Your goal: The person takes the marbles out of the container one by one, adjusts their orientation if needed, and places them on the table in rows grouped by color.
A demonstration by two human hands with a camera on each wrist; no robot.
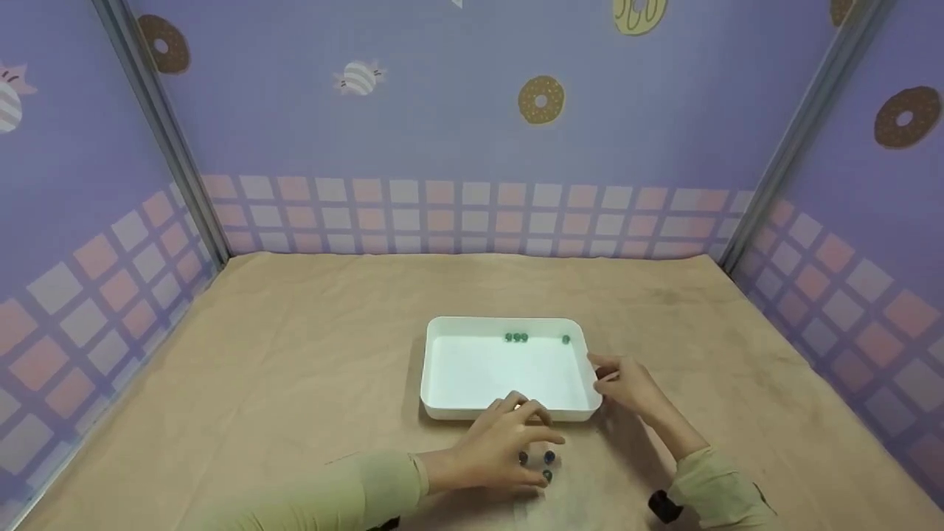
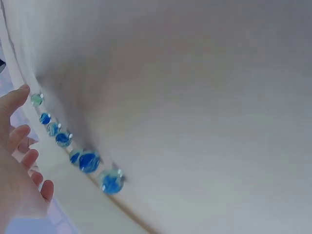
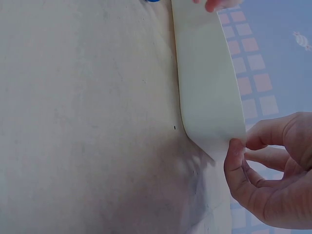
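A white rectangular tray (image 1: pixel 472 414) sits on the covered table. Against its far inner wall are three green glass marbles (image 1: pixel 517 338) in a row, with another green marble (image 1: pixel 566 339) by the far right corner. My right hand (image 1: pixel 627 385) pinches the tray's right rim between thumb and fingers, also plain in the right wrist view. In front of the tray, my left hand (image 1: pixel 501 442) hovers with fingers spread and slightly bent over loose marbles (image 1: pixel 549 456). The left wrist view shows several blue and green marbles (image 2: pixel 88 161) on the table beside that hand, none visibly held.
Brown paper-like sheeting (image 1: pixel 317 332) with wrinkles covers the table. Purple walls (image 1: pixel 442 133) with doughnut and candy pictures enclose the back and sides, with metal posts (image 1: pixel 166 147) in the corners. A black band (image 1: pixel 665 507) shows near the right sleeve.
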